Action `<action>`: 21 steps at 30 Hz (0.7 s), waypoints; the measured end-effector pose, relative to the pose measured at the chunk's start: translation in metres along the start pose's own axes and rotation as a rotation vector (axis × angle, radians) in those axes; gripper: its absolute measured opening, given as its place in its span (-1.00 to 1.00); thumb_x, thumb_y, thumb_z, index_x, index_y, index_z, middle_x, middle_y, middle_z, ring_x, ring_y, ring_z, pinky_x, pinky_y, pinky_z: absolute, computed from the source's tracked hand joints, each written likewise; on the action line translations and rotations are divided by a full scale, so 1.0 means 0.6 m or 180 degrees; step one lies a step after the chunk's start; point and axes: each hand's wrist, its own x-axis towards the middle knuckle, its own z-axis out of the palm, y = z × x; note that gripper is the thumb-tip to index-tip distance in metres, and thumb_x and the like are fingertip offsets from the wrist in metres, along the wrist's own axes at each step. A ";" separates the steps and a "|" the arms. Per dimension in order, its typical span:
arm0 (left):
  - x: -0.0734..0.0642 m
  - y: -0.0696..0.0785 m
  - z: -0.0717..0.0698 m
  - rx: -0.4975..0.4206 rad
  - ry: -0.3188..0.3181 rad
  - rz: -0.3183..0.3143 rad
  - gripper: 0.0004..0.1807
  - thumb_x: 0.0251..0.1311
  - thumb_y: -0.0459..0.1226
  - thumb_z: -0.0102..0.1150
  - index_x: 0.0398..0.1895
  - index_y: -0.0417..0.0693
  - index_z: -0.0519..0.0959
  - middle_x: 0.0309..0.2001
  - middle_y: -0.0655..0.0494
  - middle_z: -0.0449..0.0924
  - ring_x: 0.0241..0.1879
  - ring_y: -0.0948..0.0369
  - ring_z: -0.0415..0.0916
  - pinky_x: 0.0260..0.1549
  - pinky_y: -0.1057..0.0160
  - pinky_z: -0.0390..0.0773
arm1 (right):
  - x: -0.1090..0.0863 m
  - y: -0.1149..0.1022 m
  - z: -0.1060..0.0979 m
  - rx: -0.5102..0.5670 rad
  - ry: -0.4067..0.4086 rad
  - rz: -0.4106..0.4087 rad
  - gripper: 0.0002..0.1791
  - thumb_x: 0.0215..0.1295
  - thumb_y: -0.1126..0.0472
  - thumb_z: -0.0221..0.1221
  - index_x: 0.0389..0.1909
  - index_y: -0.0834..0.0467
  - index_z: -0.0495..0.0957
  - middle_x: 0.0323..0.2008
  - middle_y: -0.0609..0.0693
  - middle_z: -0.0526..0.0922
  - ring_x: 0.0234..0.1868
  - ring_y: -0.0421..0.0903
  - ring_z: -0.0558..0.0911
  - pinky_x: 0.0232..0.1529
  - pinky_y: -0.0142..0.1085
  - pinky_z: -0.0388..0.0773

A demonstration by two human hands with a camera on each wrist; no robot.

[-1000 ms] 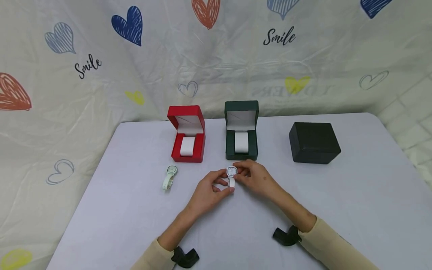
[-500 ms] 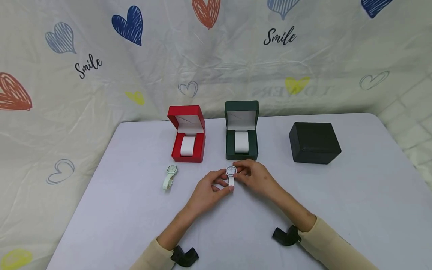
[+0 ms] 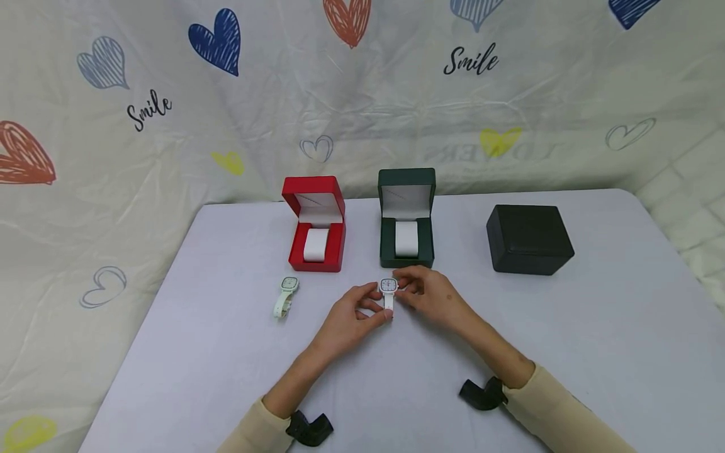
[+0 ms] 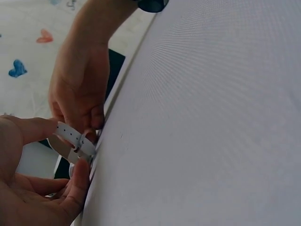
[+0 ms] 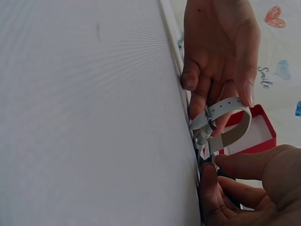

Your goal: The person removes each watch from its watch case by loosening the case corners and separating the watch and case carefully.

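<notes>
A white wristwatch [image 3: 388,286] with a rounded square face stands between both hands in front of the green box. My left hand [image 3: 347,322] holds it from the left, its thumb at the lower end of the strap. In the left wrist view the white strap [image 4: 69,133] is looped, with punched holes and a buckle showing. My right hand [image 3: 429,298] pinches the watch near its case from the right; in the right wrist view its thumb and fingers [image 5: 244,165] meet at the case, which they partly hide. A pale green wristwatch [image 3: 286,297] lies to the left.
An open red watch box [image 3: 294,255] with a white cushion stands at the back left. Beside it is an open green watch box [image 3: 387,251], also with a white cushion. A closed black box [image 3: 530,239] sits at the right on the white table [image 3: 600,352].
The white watch has turned slightly, its face and strap now more squarely toward the head camera. Both hands keep their hold almost in place. Boxes and pale green watch have not moved.
</notes>
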 end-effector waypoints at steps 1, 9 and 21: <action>0.000 0.000 0.000 0.0003 0.0000 0.0000 -0.25 0.32 -0.07 0.37 0.50 -0.15 0.38 0.21 0.01 0.61 0.07 0.15 0.67 -0.07 0.47 0.65 | 0.000 -0.001 0.000 0.0001 -0.0006 -0.0012 -0.59 0.36 0.36 0.32 0.21 0.30 0.60 -0.06 0.16 0.70 -0.21 -0.11 0.69 -0.29 -0.46 0.62; 0.000 0.005 -0.006 0.0052 0.0067 -0.0012 -0.25 0.33 -0.05 0.37 0.51 -0.10 0.36 0.24 0.00 0.61 0.03 0.15 0.68 -0.02 0.25 0.72 | -0.006 -0.009 -0.010 -0.0065 0.0082 0.0011 -0.60 0.35 0.39 0.29 0.19 0.27 0.60 -0.08 0.16 0.72 -0.18 -0.07 0.69 -0.26 -0.41 0.62; 0.012 0.034 0.000 0.0195 0.0555 0.0594 -0.40 0.31 -0.14 0.40 0.39 0.01 0.50 0.21 0.06 0.56 0.07 0.17 0.61 -0.21 0.43 0.66 | -0.029 -0.006 -0.048 -0.0120 0.0506 -0.0210 -0.71 0.42 0.30 0.28 0.12 0.20 0.64 -0.10 0.09 0.73 -0.12 -0.03 0.71 -0.18 -0.39 0.67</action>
